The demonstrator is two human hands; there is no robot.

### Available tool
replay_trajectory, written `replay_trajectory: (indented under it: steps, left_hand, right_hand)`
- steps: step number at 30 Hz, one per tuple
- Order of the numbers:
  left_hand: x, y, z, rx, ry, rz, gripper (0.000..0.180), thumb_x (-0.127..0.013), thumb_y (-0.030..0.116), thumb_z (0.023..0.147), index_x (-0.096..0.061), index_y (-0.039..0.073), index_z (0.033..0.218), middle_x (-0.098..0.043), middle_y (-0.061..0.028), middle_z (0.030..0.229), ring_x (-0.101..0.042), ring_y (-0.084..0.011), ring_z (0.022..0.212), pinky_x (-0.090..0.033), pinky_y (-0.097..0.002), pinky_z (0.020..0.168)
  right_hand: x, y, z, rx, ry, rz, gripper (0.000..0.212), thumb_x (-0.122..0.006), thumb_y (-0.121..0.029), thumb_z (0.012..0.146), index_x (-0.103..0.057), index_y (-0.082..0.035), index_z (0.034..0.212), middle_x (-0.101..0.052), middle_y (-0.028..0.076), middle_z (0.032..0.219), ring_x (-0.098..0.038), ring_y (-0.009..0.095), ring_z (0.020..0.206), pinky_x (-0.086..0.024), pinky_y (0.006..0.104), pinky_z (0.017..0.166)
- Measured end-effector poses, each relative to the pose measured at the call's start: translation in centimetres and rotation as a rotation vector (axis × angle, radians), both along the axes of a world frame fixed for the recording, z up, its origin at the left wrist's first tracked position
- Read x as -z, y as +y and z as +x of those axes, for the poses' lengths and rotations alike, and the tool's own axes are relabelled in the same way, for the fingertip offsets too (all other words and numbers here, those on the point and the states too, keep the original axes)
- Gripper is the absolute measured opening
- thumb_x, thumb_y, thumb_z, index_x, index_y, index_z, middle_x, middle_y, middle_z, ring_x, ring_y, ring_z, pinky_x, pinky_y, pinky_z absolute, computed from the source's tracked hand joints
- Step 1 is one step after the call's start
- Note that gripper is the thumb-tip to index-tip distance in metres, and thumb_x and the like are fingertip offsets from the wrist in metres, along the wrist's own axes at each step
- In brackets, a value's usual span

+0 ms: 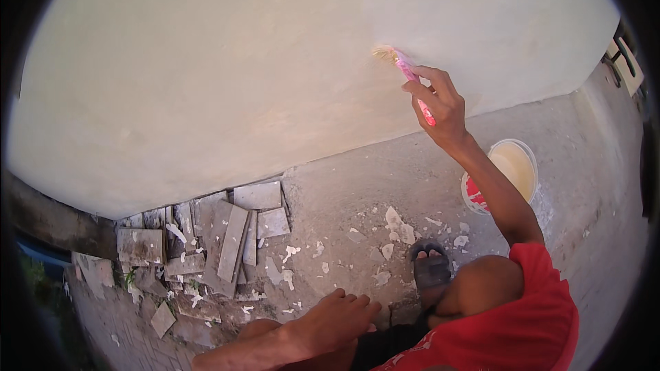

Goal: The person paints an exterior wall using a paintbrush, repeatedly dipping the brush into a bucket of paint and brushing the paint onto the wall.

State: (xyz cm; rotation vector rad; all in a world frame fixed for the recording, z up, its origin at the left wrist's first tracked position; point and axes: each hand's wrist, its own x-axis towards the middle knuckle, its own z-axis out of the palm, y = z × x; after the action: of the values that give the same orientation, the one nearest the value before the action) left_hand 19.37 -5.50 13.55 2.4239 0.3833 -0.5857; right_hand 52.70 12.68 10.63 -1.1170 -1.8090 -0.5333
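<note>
Head: pink paintbrush in right hand

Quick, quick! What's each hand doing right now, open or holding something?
Left hand: fingers loosely bent, palm hidden, so open or closed can't be told.
Right hand: closed, holding a pink-handled brush.

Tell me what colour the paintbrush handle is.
The paintbrush handle is pink, showing best in the head view.
</note>
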Motion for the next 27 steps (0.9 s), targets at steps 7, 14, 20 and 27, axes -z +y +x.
replay_trajectory:
  steps: [7,14,20,27]
  left_hand:
    - [0.4,0.3,0.1,0.038,-0.057,0.013,0.035,-0.052,0.035,0.103,-0.052,0.005,0.121,-0.062,-0.011,0.107,-0.062,-0.0274,0.105,-0.046,-0.0423,0.092]
    - [0.6,0.6,0.2,0.036,-0.037,0.007,0.035,-0.053,0.034,0.103,-0.052,0.005,0.123,-0.061,-0.011,0.106,-0.062,-0.0274,0.102,-0.045,-0.0417,0.091]
    - [0.4,0.5,0.2,0.029,-0.064,0.005,0.036,-0.054,0.034,0.102,-0.052,0.005,0.124,-0.061,-0.0114,0.107,-0.062,-0.0277,0.102,-0.045,-0.0418,0.091]
    - [0.4,0.6,0.3,0.049,-0.054,0.048,0.034,-0.054,0.034,0.102,-0.052,0.005,0.121,-0.06,-0.0099,0.106,-0.062,-0.026,0.102,-0.045,-0.0408,0.091]
  right_hand:
    - [3.6,1.4,-6.6,0.115,0.073,0.073,0.03,-0.071,0.011,0.074,-0.072,-0.008,0.097,-0.059,0.012,0.119,-0.064,0.03,0.102,-0.059,0.0339,0.066]
    - [1.2,1.5,-10.0,-0.295,0.319,-0.052,0.027,-0.07,0.01,0.078,-0.071,-0.007,0.1,-0.06,0.009,0.113,-0.066,0.024,0.095,-0.058,0.0346,0.07]
    - [-2.9,1.9,-3.9,0.026,0.363,0.217,0.028,-0.069,0.012,0.076,-0.072,-0.007,0.098,-0.061,0.008,0.11,-0.066,0.024,0.092,-0.055,0.0336,0.067]
    - [-1.0,2.5,-10.4,0.098,0.201,0.08,0.031,-0.07,0.012,0.076,-0.073,-0.007,0.099,-0.061,0.009,0.114,-0.064,0.025,0.098,-0.056,0.0343,0.068]
